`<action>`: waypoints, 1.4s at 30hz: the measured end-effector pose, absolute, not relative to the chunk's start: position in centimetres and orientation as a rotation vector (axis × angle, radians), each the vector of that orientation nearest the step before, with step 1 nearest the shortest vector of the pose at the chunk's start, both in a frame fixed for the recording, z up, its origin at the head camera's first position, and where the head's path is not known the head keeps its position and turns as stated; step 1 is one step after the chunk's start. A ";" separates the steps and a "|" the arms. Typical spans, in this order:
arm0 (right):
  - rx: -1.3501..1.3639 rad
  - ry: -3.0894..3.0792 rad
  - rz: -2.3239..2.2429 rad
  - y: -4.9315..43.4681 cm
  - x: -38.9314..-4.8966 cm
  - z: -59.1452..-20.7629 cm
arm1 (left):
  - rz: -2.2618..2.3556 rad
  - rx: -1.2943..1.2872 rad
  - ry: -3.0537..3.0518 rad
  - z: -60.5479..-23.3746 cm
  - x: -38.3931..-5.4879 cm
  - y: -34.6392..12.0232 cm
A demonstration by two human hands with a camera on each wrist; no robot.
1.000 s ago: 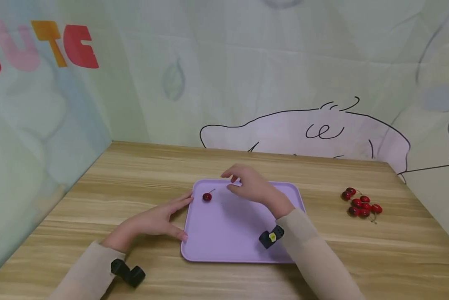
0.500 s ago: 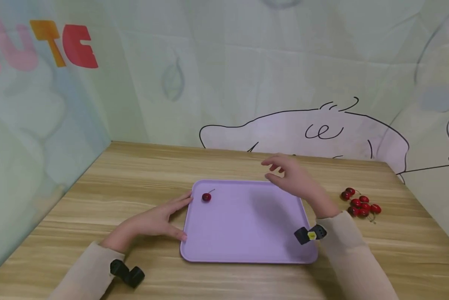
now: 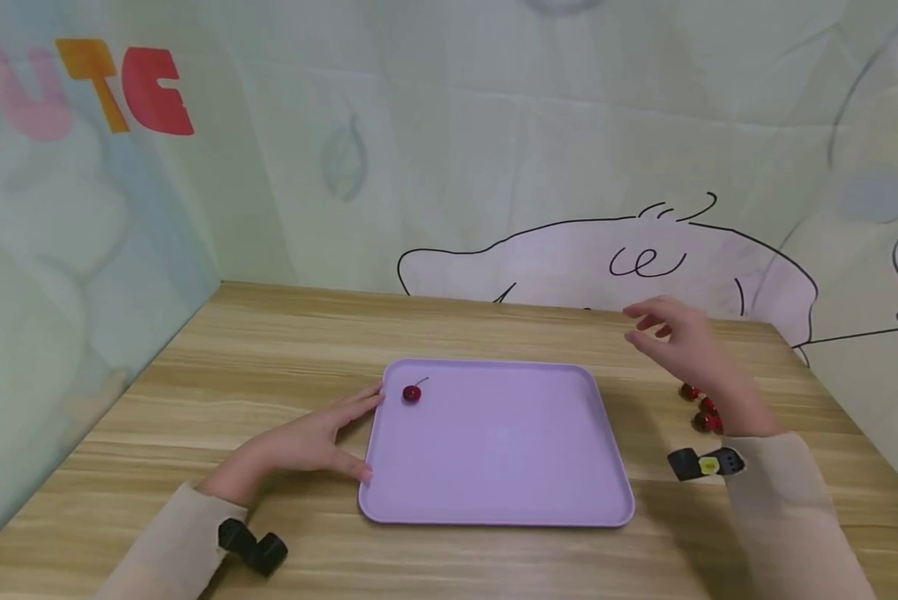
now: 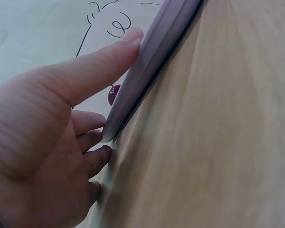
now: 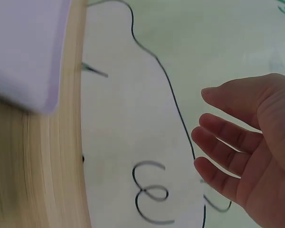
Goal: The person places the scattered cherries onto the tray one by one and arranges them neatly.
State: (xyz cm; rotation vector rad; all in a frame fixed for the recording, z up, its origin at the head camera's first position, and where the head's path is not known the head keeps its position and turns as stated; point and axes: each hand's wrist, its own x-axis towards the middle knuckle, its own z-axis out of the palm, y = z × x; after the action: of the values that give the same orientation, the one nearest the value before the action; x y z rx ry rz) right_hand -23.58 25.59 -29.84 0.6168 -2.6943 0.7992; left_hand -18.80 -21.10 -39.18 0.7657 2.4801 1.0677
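Observation:
A flat purple tray [image 3: 494, 450] lies on the wooden table. One dark red cherry [image 3: 411, 393] with its stem sits in the tray's far left corner. My left hand [image 3: 306, 442] rests against the tray's left rim, thumb and fingertips touching it; the left wrist view shows the thumb [image 4: 104, 66] along the edge. My right hand [image 3: 681, 342] is raised above the table, right of the tray, with loosely bent fingers and nothing held. Behind its wrist, a cluster of cherries [image 3: 702, 422] lies on the table, partly hidden by the forearm.
The wooden table [image 3: 306, 333] reaches back to a printed cloth backdrop [image 3: 456, 167] with a cartoon outline and coloured letters. A small black camera sits on each wrist, the left one [image 3: 254, 547] just above the table near its front.
My right hand has moved from above the tray to the right, and its forearm now covers part of the cherry cluster. The left hand and tray have stayed put.

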 end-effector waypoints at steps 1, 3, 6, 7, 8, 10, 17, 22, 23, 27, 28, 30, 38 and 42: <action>0.583 -2.706 0.796 26.2 -23.6 -29.9 | 1.066 0.762 2.481 -39.2 -18.8 -21.1; 0.523 -2.724 0.780 27.5 -23.7 -30.1 | 1.063 0.755 2.481 -39.2 -18.8 -21.1; 0.448 -2.753 0.779 29.4 -23.8 -30.3 | 1.060 0.741 2.479 -39.2 -18.9 -21.2; 0.420 -2.769 0.781 30.0 -23.9 -30.5 | 1.061 0.736 2.477 -39.2 -18.9 -21.2; 0.395 -2.781 0.777 30.6 -24.0 -30.6 | 1.060 0.733 2.476 -39.2 -18.8 -21.2; 0.341 -2.811 0.776 31.7 -24.1 -31.0 | 1.059 0.729 2.477 -39.2 -18.8 -21.2; 0.221 -2.953 0.768 34.4 -25.1 -33.3 | 1.055 0.729 2.488 -39.1 -18.8 -21.2; 0.156 -3.017 0.770 35.2 -25.6 -34.7 | 1.045 0.744 2.494 -39.1 -18.8 -21.2; 0.154 -3.015 0.763 35.3 -25.6 -35.0 | 1.045 0.746 2.493 -39.1 -18.8 -21.2; 0.156 -3.019 0.730 35.7 -25.8 -35.8 | 1.053 0.747 2.484 -39.1 -18.8 -21.1; 0.151 -3.026 0.723 35.9 -25.8 -35.9 | 1.056 0.747 2.481 -39.1 -18.8 -21.1; 0.133 -3.043 0.720 36.1 -25.7 -36.2 | 1.058 0.742 2.478 -39.1 -18.7 -21.0; 0.059 -3.110 0.677 36.6 -25.6 -36.6 | 1.056 0.728 2.481 -39.2 -18.7 -21.1; 0.042 -3.121 0.674 36.7 -25.6 -36.8 | 1.059 0.732 2.480 -39.2 -18.7 -21.1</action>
State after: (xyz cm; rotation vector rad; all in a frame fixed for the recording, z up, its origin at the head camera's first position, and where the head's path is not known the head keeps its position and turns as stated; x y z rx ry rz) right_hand -25.64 36.70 -36.83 0.0424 -3.1210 0.6737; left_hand -18.71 -21.07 -39.19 0.7316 2.4804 1.0589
